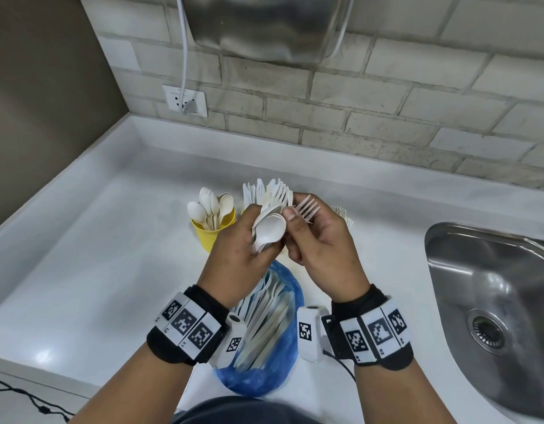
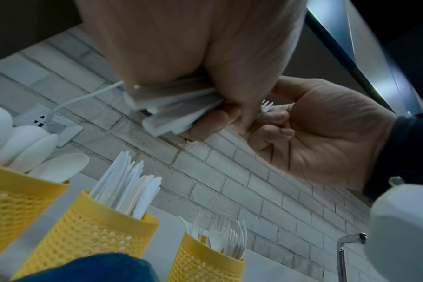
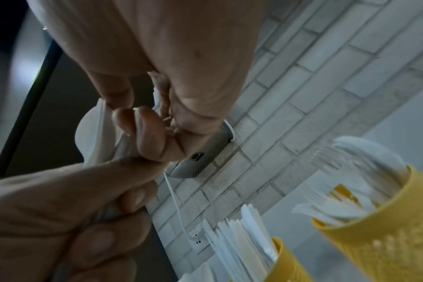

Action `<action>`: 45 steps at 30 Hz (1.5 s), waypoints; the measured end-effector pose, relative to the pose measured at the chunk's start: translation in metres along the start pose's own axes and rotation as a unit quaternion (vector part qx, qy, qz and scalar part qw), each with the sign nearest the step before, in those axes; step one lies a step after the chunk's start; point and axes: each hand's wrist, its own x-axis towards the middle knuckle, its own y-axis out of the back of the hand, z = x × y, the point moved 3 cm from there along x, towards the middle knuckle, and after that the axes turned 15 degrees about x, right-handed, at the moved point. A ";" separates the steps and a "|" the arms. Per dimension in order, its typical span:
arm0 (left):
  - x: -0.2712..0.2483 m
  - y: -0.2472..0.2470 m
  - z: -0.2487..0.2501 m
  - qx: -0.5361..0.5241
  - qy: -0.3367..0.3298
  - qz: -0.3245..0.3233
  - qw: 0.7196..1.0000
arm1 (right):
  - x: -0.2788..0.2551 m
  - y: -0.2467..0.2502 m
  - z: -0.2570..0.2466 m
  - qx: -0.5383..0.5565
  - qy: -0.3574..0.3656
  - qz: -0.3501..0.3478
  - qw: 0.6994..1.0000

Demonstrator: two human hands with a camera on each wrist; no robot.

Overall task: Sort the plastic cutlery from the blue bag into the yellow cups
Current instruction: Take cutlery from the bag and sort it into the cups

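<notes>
My left hand (image 1: 258, 240) grips a bundle of white plastic cutlery (image 1: 269, 228), spoon bowls on top; its handle ends (image 2: 172, 108) stick out below the fist. My right hand (image 1: 295, 221) pinches one white fork (image 1: 307, 206) at the bundle's right side, tines pointing right. Both hands hover above the blue bag (image 1: 264, 347), which lies open on the counter with more cutlery inside. Three yellow cups stand behind: spoons (image 2: 12, 200), knives (image 2: 89, 234), forks (image 2: 205, 267). In the head view the spoon cup (image 1: 212, 234) shows; my hands hide most of the other two.
A steel sink (image 1: 494, 301) is set into the white counter (image 1: 111, 270) at the right, with its tap (image 2: 345, 248) behind. On the brick wall are a socket (image 1: 185, 101) with a white cable and a metal appliance (image 1: 264, 26).
</notes>
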 end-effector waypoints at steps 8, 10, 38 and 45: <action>0.001 0.001 0.003 0.010 -0.013 0.006 1.000 | -0.001 0.000 0.005 -0.027 0.024 0.048 0.998; 0.001 0.002 0.002 0.013 -0.015 0.011 1.000 | -0.002 0.001 0.005 0.001 0.023 0.063 0.998; -0.004 0.001 0.004 -0.169 0.123 -0.057 0.976 | 0.007 0.032 0.002 0.141 -0.034 0.100 0.984; -0.002 0.005 0.000 -0.163 0.116 -0.045 0.979 | 0.006 0.061 -0.010 0.300 -0.017 0.225 0.927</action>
